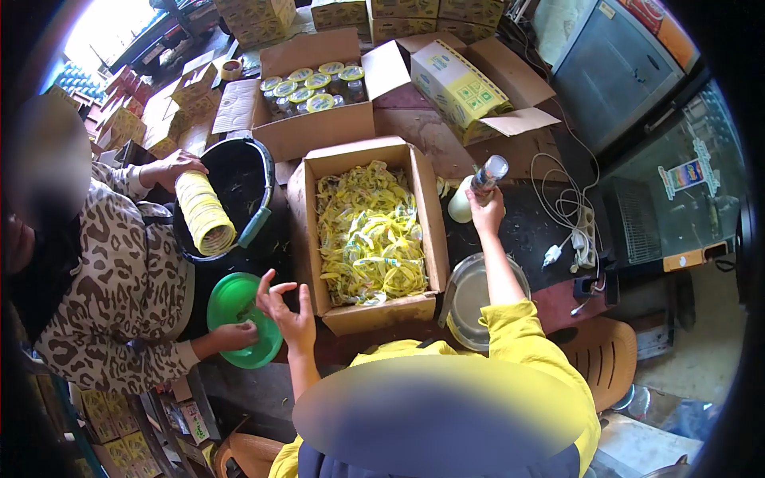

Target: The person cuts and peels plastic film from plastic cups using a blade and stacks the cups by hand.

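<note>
My right hand (488, 213) is closed around a clear glass bottle (489, 172), tilted, at the right of the carton. Close beside it is a whitish bottle (460, 204), partly hidden by my fingers. My left hand (292, 315) is raised with its fingers apart and holds nothing. It is between a green bowl (225, 288) and an open cardboard box (441, 239) full of crumpled yellow plastic seals (370, 231). Below my right hand, a round metal lid or basin (478, 307) sits partly under my yellow sleeve.
A co-worker in a leopard-print top (103, 275) holds a yellow stacked roll (205, 215) over a black bucket (253, 171); their other hand is in the green bowl. Behind stand a carton (319, 131) of lidded jars and another open carton (518, 76). Right: cables and a power strip (586, 239).
</note>
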